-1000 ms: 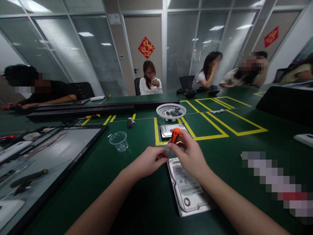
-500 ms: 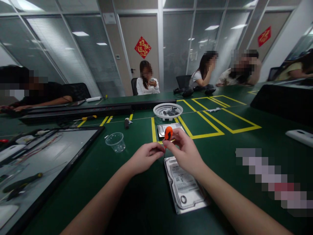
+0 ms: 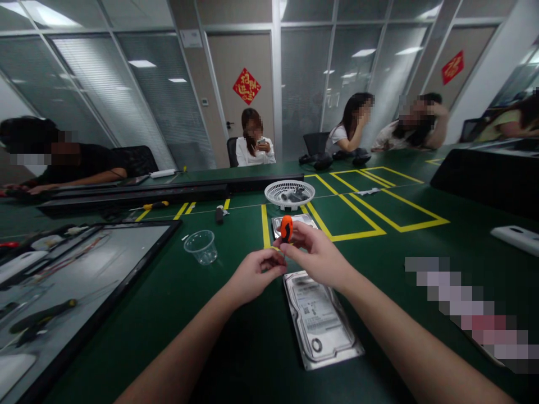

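My right hand (image 3: 314, 249) is closed round the orange and black handle of a screwdriver (image 3: 287, 229), which stands nearly upright with its thin shaft pointing down. At the lower shaft, the thumb and fingers of my left hand (image 3: 257, 272) come together in a pinch; the tip itself is hidden. Just below both hands, a silver hard drive (image 3: 322, 322) lies label up on the green table, its far end close under the shaft. Behind my right fingers sits a second hard drive (image 3: 301, 220), partly covered.
A white basket (image 3: 289, 185) of dark parts stands beyond the second drive. To the left are a clear plastic cup (image 3: 201, 247) and a framed panel (image 3: 126, 264) bearing tools. A yellow and black screwdriver (image 3: 155, 206) lies farther back. Several people sit around the table (image 3: 400, 280).
The orange handle has tilted more upright and shifted slightly left with my right hand. My left fingers stay beside the shaft. The nearer hard drive has not moved.
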Available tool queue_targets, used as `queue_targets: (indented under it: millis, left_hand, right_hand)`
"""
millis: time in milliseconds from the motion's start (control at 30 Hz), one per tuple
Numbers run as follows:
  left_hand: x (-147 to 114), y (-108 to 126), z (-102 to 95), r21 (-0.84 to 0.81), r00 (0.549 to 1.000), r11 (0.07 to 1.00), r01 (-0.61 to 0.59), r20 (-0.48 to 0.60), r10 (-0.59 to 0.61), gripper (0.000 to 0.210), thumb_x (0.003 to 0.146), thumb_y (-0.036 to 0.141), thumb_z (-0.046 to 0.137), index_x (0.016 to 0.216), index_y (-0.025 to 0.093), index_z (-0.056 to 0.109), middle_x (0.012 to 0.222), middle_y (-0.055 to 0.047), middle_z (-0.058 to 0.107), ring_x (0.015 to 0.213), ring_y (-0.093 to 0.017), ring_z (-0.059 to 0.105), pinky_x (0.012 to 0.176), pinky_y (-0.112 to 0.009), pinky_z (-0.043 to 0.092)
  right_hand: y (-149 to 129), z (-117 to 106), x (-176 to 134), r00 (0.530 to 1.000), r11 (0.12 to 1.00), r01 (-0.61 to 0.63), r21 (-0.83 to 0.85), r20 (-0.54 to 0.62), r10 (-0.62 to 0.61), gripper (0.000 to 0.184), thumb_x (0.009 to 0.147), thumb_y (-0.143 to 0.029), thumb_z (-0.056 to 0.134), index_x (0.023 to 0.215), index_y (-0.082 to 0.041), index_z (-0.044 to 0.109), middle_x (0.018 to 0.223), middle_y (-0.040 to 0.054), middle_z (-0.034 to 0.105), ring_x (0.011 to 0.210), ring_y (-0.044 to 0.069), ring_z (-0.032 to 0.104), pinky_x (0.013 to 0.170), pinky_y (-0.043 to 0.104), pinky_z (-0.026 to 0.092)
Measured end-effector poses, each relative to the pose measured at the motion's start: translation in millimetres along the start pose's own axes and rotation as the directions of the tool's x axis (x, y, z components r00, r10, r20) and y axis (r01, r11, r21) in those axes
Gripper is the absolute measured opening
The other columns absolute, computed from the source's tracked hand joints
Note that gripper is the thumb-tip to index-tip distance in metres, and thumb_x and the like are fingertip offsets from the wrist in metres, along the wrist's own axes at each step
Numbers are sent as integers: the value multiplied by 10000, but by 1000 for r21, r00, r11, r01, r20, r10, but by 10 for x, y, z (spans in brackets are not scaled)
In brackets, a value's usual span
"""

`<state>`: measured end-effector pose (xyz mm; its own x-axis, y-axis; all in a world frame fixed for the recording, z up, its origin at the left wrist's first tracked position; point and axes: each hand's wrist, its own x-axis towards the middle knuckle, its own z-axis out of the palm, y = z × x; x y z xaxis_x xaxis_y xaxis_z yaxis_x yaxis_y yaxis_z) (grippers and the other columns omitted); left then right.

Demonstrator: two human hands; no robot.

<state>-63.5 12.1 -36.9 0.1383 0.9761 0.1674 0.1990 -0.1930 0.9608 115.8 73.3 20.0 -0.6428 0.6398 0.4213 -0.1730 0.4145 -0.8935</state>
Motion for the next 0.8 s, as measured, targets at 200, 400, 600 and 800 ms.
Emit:
queue_targets:
  millis: [200,400,600,800]
  left_hand:
    - [-3,-38,35,-158,1000,987,21,-19,-24,203,840,251,754,963,112,670,1027,-82,700,1013,-206,670,1000,-384,512]
    - [1,-25,53,-136,1000,991,2,-14,-4,197,841,261,755,938,112,670,990,-76,692,985,-205,668,969,-375,519]
    - [-5,-26,55,-139,999,990,5,-36,-11,206,843,290,756,873,121,642,952,-57,675,929,-179,656,913,-333,525]
    - [-4,-40,58,-116,999,993,15,-30,-19,244,827,320,774,924,123,667,981,-78,690,961,-203,661,933,-363,527]
  right_hand:
    - [51,61,-92,997,995,18,-101,-67,-25,216,925,-202,657,1142,-197,653,1061,89,737,1002,246,707,890,421,542]
    - [103,101,-146,988,989,42,-140,-140,-61,195,925,-203,672,1118,-210,653,1030,71,723,957,231,690,850,390,539]
    - [179,100,-195,993,998,21,-56,-117,-28,211,973,-228,609,1181,-214,642,1095,88,719,1026,237,690,957,424,526]
    - [244,120,-183,980,996,54,-74,-187,-67,194,929,-186,662,1111,-230,609,1026,53,706,933,206,690,873,367,544]
